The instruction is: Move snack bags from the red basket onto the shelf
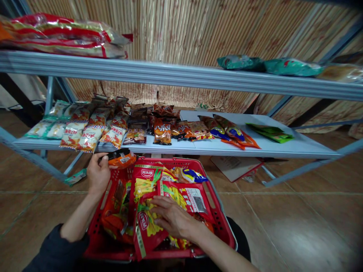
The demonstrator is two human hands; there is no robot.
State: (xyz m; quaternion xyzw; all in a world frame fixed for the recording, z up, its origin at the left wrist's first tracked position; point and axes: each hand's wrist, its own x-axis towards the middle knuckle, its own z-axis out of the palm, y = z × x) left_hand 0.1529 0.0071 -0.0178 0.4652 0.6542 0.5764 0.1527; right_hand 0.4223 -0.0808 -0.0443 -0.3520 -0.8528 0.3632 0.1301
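My left hand [98,172] pinches the end of an orange and black snack bag [123,159], held over the far left rim of the red shopping basket [224,223]. Inside the basket, my right hand [172,217] lies with fingers stretched out on a red and yellow snack bag [147,226]. Around it are another red bag [146,173] with a green leaf print and a red bag with a white label [195,200]. Orange-red packets [116,223] fill the basket's left side. A blue and yellow bag [193,175] lies at the far right corner.
Beyond the basket, the lower shelf [227,149] carries white and orange bags [87,136], brown and orange bags [163,130] and a green bag [270,132]. The upper shelf's edge [170,77] crosses above. A teal packet [76,177] lies on the tiled floor [272,219].
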